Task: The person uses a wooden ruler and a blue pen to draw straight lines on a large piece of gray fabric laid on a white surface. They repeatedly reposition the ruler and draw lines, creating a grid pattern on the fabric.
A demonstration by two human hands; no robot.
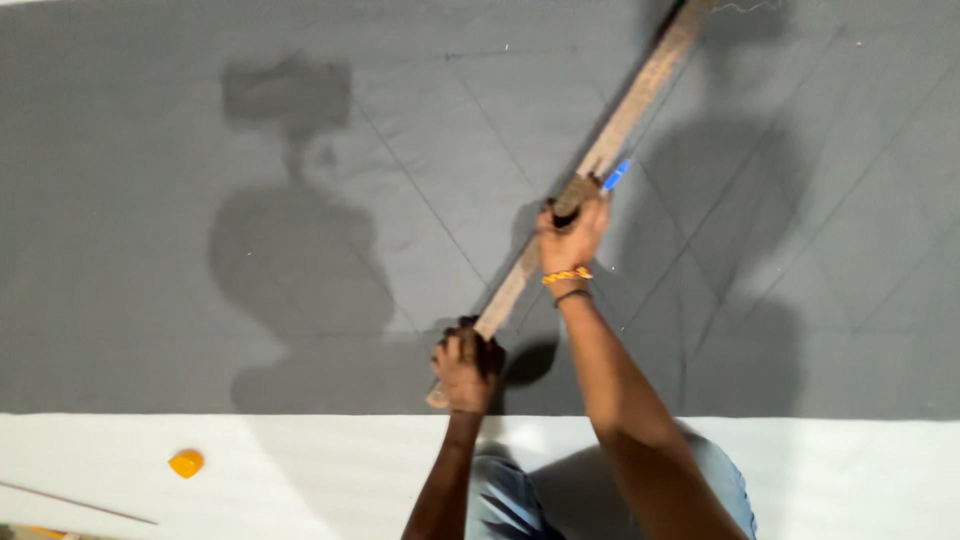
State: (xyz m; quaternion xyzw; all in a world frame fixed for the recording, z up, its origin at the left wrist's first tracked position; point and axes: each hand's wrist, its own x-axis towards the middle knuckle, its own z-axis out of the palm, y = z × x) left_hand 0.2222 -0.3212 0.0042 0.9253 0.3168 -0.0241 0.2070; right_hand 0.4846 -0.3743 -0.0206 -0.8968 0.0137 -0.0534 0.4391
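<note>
Marking step: left hand pins ruler on grey cloth, right hand grips blue chalk; next stroke likely needs ruler steady.

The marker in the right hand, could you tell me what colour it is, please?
Blue; the marker shows in the head view, beside the wooden straightedge.

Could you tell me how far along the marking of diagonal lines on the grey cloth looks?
Done: several crossing diagonal lines already show on the grey cloth. In hand: the left hand presses down the near end of the long wooden ruler, while the right hand holds a blue marker at its edge. Left: the cloth's left part shows few lines. An orange chalk piece lies unused nearby.
</note>
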